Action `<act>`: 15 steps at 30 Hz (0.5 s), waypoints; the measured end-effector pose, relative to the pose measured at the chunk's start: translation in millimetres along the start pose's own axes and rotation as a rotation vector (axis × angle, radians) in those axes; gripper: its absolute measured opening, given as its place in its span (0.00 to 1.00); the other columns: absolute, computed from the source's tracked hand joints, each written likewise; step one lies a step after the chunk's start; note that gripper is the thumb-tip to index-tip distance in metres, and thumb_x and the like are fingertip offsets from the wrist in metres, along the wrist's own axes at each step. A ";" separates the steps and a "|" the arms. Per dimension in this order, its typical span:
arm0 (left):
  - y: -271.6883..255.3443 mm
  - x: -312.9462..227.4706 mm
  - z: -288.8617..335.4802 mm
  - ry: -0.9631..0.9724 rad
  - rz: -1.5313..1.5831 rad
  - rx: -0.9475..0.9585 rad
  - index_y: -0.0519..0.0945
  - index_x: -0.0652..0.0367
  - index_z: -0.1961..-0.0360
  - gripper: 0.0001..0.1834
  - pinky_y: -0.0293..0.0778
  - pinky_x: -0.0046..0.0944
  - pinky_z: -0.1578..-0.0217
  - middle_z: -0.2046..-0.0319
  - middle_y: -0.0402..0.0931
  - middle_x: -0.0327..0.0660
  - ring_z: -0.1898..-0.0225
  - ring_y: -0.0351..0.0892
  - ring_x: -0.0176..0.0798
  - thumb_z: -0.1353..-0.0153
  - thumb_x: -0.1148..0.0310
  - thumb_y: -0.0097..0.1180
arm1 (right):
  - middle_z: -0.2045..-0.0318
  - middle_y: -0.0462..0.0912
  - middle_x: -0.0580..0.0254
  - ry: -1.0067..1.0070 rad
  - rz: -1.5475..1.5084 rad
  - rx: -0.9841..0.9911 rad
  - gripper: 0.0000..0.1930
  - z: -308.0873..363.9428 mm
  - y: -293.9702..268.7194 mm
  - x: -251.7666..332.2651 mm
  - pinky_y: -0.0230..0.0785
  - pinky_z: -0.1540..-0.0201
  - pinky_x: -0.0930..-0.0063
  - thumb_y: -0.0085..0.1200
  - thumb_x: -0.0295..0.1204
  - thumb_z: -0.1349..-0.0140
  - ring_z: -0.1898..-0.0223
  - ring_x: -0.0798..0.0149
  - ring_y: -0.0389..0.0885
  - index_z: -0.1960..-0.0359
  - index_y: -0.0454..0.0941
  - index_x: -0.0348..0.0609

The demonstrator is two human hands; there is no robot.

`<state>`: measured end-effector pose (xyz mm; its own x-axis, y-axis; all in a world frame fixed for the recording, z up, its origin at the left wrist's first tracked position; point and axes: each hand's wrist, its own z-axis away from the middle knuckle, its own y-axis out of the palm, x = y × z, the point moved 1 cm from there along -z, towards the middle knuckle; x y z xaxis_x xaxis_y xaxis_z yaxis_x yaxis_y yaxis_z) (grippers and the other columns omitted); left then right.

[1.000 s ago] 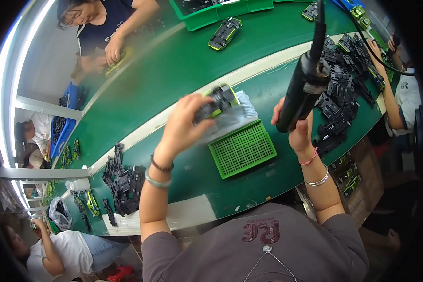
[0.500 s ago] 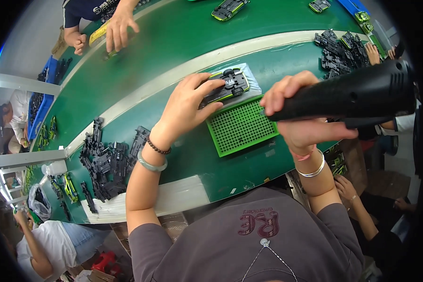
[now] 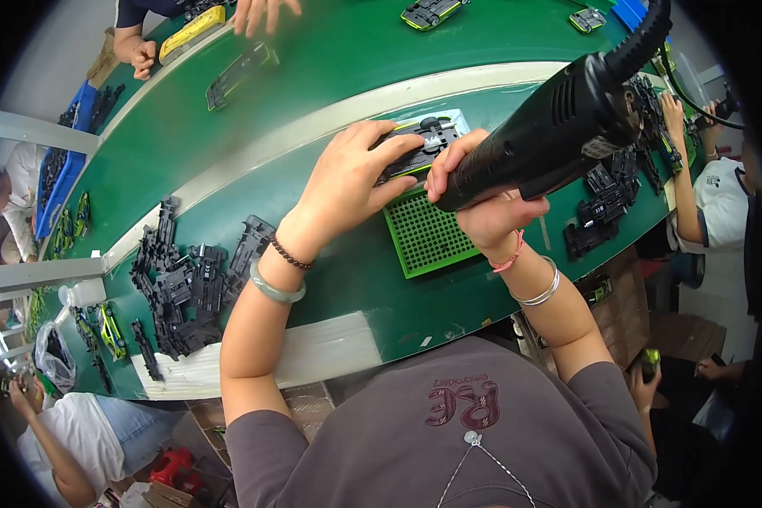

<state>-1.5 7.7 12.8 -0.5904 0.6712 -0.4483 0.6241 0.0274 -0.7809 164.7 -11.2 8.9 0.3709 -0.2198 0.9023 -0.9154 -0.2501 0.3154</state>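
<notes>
The car (image 3: 436, 135) is lying wheels-up on the pale pad (image 3: 461, 120) beyond the green tray (image 3: 427, 233) on the bench (image 3: 356, 284), its left end sitting beneath the left hand (image 3: 343, 173), whose curved fingers and thumb are holding it, while the right hand (image 3: 493, 224), just right of it, is gripping the black driver (image 3: 542, 127).

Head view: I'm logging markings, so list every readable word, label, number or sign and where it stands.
Lettering isn't copied here, only located.
Grey shirt: large dark-red letters, legible.
Black tool in the right hand: pale label, too small to read.
Car underside beneath the left hand: pale marking, too small.
Co-worker's white shirt: dark print, too small.
</notes>
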 end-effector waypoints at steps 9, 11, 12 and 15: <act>-0.2 0.9 1.1 0.012 -0.012 -0.007 0.75 0.51 0.55 0.23 0.69 0.44 0.55 0.57 0.71 0.46 0.55 0.70 0.50 0.56 0.67 0.63 | 0.85 0.69 0.59 -0.007 0.131 0.023 0.50 -1.0 8.0 1.1 0.65 0.79 0.77 0.23 0.81 0.64 0.82 0.66 0.72 0.76 0.66 0.36; -1.7 0.3 0.8 0.020 -0.011 -0.008 0.75 0.51 0.55 0.23 0.69 0.44 0.55 0.57 0.71 0.47 0.55 0.70 0.50 0.56 0.67 0.63 | 0.85 0.70 0.59 -0.065 0.131 0.062 0.49 -1.2 6.0 -1.2 0.66 0.79 0.78 0.24 0.80 0.62 0.82 0.66 0.73 0.76 0.66 0.36; -2.3 0.5 1.1 0.028 -0.004 -0.003 0.76 0.51 0.55 0.23 0.69 0.44 0.55 0.58 0.71 0.47 0.56 0.71 0.50 0.56 0.67 0.62 | 0.85 0.70 0.59 -0.067 0.130 0.063 0.49 -1.5 6.4 -0.1 0.66 0.79 0.78 0.24 0.80 0.62 0.82 0.66 0.73 0.76 0.66 0.36; -3.2 1.8 0.8 0.050 -0.003 0.000 0.76 0.51 0.55 0.23 0.69 0.44 0.55 0.58 0.71 0.48 0.56 0.71 0.51 0.57 0.68 0.62 | 0.84 0.70 0.60 -0.003 0.173 0.071 0.51 -2.5 7.9 4.2 0.66 0.79 0.78 0.25 0.82 0.65 0.82 0.67 0.72 0.75 0.66 0.36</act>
<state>-5.0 8.2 14.2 -0.5659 0.7075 -0.4234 0.6224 0.0297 -0.7821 158.6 -11.7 16.0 0.2097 -0.2677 0.9404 -0.9522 -0.2744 0.1342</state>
